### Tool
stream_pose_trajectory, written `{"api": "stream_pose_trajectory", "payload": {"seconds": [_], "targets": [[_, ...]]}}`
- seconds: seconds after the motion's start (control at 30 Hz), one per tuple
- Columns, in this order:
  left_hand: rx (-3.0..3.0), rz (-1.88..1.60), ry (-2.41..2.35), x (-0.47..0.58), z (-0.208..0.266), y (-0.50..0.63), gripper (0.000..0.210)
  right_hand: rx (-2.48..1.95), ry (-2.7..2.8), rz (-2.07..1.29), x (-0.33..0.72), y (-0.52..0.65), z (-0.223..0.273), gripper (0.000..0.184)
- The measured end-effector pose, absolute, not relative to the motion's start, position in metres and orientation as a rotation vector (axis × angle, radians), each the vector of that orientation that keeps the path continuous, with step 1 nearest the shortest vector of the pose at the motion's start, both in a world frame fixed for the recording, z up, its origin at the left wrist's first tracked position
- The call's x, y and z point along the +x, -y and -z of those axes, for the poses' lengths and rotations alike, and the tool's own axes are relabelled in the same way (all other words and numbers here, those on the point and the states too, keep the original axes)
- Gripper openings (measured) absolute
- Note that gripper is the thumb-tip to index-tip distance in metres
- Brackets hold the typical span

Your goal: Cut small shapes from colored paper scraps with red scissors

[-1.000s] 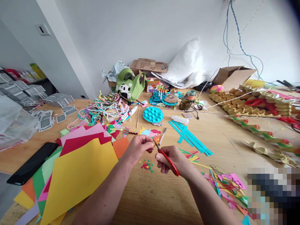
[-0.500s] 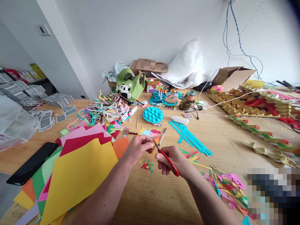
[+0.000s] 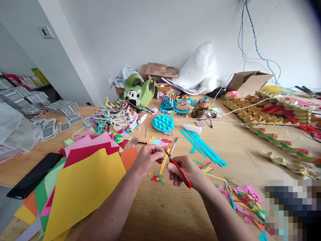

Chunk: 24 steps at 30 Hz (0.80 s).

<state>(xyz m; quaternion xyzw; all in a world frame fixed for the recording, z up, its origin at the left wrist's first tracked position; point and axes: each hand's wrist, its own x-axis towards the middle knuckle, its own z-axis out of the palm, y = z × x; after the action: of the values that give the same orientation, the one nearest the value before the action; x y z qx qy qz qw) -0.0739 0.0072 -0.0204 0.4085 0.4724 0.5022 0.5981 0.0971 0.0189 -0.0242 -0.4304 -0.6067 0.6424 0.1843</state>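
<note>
My right hand (image 3: pixel 182 170) grips red-handled scissors (image 3: pixel 185 175), whose blades point up and left towards my left fingertips. The fingers of my left hand (image 3: pixel 148 158) are pinched together just left of the blade tips; what they hold is too small to make out. A narrow yellow paper strip (image 3: pixel 163 164) shows between the hands, behind the scissors; whether my left fingers hold it is unclear. Beneath it lies a small pile of coloured paper dots (image 3: pixel 156 178). Paper fish cutouts (image 3: pixel 160 142) and a pen (image 3: pixel 174 145) are just beyond my hands.
Coloured paper sheets (image 3: pixel 82 187) and a black phone (image 3: pixel 33 174) lie at left. Turquoise strips (image 3: pixel 203 147), a glue bottle (image 3: pixel 192 128) and a turquoise scaled disc (image 3: pixel 163 123) are farther back. Paper scraps (image 3: pixel 244 204) lie right of my forearm; egg cartons (image 3: pixel 271 110) stand at back right.
More of the yellow strip now shows between my hands, reaching down to the paper dots. The scissor blades have shifted slightly; both hands stay almost in place.
</note>
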Motion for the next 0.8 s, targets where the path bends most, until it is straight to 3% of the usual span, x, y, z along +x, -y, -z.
{"api": "stream_pose_trajectory", "payload": {"seconds": [0.33,0.8], "targets": [[1.020,-1.089,-1.111,-0.072,0.018,-0.006,0.013,-1.176,1.535,-1.409,0.094,-0.021,0.015,0.032],[1.049,-1.023,-1.113,-0.069,0.025,-0.005,0.015,-1.111,1.472,-1.439,0.092,-0.021,0.017,0.028]]}}
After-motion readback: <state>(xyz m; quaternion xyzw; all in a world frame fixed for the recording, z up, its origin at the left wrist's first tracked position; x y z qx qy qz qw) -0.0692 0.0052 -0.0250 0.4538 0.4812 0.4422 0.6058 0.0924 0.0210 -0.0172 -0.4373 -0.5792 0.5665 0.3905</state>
